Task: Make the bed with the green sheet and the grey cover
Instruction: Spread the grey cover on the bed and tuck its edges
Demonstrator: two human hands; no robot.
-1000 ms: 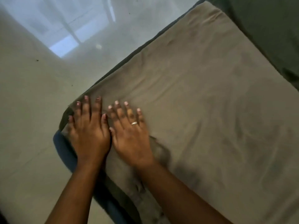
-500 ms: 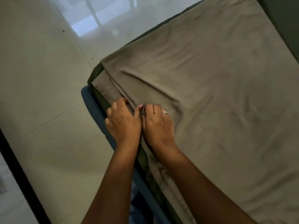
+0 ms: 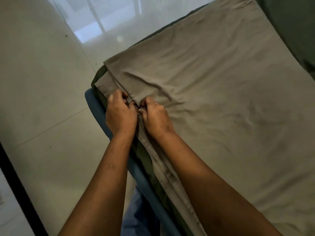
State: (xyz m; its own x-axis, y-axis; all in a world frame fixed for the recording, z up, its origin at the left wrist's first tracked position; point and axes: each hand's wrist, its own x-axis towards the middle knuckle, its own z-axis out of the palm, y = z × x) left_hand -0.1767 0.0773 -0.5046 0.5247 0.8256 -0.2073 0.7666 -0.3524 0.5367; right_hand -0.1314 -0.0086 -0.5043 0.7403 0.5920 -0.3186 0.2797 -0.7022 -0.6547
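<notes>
Grey cover (image 3: 221,99), over green sheet (image 3: 144,157), seems gripped by left hand (image 3: 121,114) and right hand (image 3: 156,116).

The bed (image 3: 97,111), blue along its left edge, stands on a pale tiled floor (image 3: 42,103). A green sheet (image 3: 146,160) lies on it, showing along that edge and at the far right. The grey cover (image 3: 230,103) is spread over the sheet, creased near the left corner.

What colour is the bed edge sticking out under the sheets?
Blue. The bed edge shows best in the head view, just below the green sheet.
</notes>
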